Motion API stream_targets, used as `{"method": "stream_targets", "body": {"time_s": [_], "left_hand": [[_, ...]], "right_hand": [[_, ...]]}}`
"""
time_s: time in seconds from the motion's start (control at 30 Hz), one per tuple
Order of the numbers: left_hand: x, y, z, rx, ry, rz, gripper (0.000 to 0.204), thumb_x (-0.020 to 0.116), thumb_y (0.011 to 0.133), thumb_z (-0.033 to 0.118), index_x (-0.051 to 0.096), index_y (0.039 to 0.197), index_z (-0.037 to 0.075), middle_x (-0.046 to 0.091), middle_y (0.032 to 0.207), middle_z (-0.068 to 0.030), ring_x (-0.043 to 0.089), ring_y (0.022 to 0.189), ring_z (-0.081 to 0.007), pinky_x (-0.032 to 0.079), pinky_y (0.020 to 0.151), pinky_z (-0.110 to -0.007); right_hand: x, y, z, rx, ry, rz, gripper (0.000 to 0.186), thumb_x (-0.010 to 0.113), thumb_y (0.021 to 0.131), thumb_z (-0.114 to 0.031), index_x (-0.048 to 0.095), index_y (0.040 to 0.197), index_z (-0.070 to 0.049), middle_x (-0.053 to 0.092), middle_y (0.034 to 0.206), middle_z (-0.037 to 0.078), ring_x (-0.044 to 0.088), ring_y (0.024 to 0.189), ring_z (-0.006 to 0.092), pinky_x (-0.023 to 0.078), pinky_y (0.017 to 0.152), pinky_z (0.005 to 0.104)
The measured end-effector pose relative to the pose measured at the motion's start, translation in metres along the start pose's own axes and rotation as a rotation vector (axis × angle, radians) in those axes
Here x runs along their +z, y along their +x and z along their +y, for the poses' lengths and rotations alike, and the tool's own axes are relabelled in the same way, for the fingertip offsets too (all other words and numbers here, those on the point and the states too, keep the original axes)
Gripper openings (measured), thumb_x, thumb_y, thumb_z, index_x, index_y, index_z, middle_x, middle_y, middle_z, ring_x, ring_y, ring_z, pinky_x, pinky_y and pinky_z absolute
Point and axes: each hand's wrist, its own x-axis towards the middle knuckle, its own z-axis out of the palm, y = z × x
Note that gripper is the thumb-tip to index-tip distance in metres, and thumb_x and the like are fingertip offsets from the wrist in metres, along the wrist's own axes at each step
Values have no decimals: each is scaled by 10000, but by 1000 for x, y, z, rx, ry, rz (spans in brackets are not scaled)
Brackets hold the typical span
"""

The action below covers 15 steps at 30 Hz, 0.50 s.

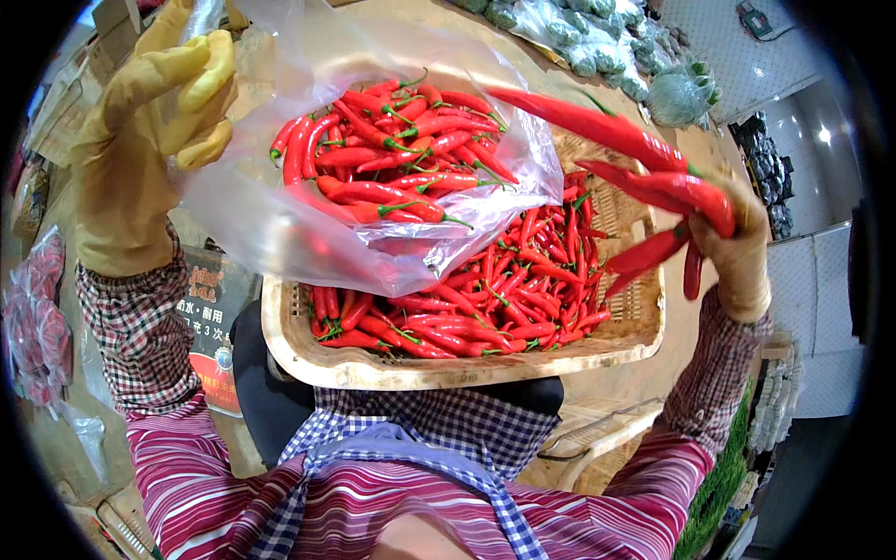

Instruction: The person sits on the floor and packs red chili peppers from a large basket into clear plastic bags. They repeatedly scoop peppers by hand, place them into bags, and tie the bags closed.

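A clear plastic bag (364, 263), part filled with red chillies (401, 159), rests over a pale plastic crate (439, 373). More red chillies (532, 289) lie loose in the crate under and beside the bag. My left hand (173, 112), in a yellow rubber glove, is closed with its fingers curled at the bag's left edge, where the film rises. On the right, above the crate's side, my gloved right hand (733, 233) grips a bunch of long red chillies (644, 177). Their tips point left toward the bag.
Bags of green produce (597, 47) lie on the floor at the far right. Pink-red filled bags (39, 313) stand at the far left. A dark printed carton (219, 322) is left of the crate. Beside my right side is a whitish basket (597, 439).
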Motion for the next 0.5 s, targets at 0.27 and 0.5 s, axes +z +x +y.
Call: {"method": "stream_targets", "body": {"time_s": [0.27,0.5], "left_hand": [[-9,4,9,21,-168,-25,633,520,825,192,221,1341,-19,462,831,-52,405,680,-98,333,495,-203],[-45,-5,5,-32,-16,-2,605,503,850,172,203,1338,-26,429,914,-79,420,709,-86,371,521,-195]], "right_hand": [[129,157,-56,-727,-213,-362,474,674,670,-54,562,1129,-103,569,1033,85,533,942,186,419,841,283],[73,93,63,159,77,-456,309,617,796,-162,572,1095,-97,594,1059,89,550,958,196,449,824,335]]}}
